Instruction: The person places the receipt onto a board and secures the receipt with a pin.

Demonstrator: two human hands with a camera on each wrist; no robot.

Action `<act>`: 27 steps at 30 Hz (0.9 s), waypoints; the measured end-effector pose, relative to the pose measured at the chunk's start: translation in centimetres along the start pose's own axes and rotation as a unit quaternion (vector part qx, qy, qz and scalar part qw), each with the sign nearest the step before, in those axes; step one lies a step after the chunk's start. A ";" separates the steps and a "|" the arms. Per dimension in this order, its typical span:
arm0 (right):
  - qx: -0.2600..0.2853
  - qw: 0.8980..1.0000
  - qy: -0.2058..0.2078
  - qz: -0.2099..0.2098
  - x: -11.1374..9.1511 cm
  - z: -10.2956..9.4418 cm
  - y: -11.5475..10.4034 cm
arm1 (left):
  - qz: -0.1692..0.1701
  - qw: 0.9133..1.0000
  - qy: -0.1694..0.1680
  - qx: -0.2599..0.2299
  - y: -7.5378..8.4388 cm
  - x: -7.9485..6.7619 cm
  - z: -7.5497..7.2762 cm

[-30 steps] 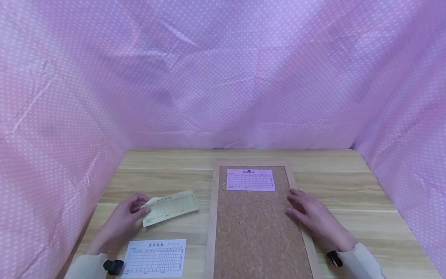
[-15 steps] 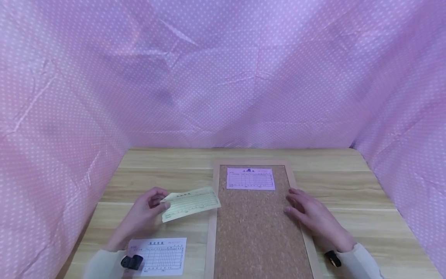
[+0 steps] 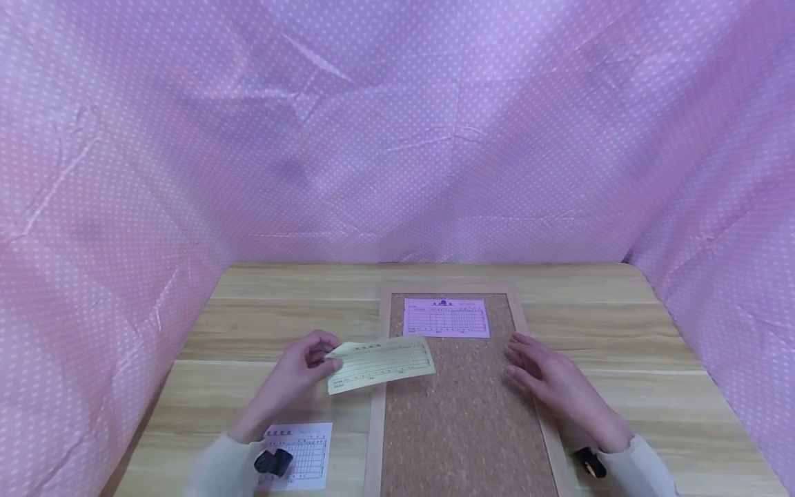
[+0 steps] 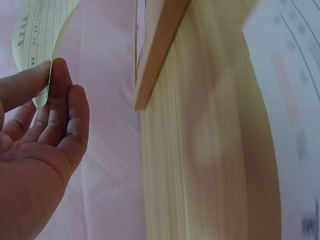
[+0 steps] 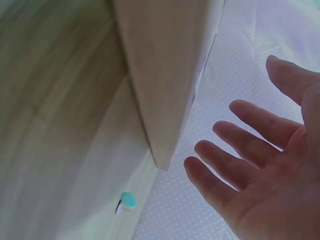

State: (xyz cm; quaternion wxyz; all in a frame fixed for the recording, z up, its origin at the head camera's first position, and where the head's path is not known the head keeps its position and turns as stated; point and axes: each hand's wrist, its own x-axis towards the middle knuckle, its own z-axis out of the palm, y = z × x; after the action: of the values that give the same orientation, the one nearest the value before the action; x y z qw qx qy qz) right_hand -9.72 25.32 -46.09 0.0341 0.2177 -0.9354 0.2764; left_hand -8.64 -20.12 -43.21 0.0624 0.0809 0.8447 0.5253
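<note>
A yellow printed form slip is pinched at its left end between the thumb and fingers of my left hand; its right part overlaps the cork board. In the left wrist view the slip bends where the thumb presses it. A pink form slip lies at the board's far end with a purple pin at its top. My right hand hovers by the board's right frame, holding nothing; in the right wrist view its fingers are spread and slightly bent.
A white form slip lies on the wooden table, partly covered by my left wrist with its black strap. A teal-headed thumbtack is on the table beside the board. Pink dotted cloth hangs behind and at both sides.
My left hand has carried the yellow slip rightward, from above the table to partly over the cork board. My right hand has barely moved.
</note>
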 end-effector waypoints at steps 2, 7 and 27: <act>0.004 1.000 0.005 -0.003 0.0 -0.1 -0.2 | 0.002 1.000 -0.006 -0.004 0.2 0.3 0.7; 0.019 0.999 0.026 -0.013 -0.1 -0.3 -0.8 | 0.013 1.000 -0.019 -0.008 0.8 0.9 2.4; 0.128 0.988 0.076 -0.042 0.2 -0.3 -3.5 | 0.025 0.996 -0.065 -0.047 2.7 2.7 7.9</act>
State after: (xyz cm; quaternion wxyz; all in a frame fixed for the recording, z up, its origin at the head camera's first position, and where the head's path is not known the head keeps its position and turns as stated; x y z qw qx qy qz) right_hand -8.45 22.74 -44.04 0.0880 0.2378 -0.8771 0.4080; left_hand -9.55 -11.46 -44.34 0.1073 0.1331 0.8112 0.5593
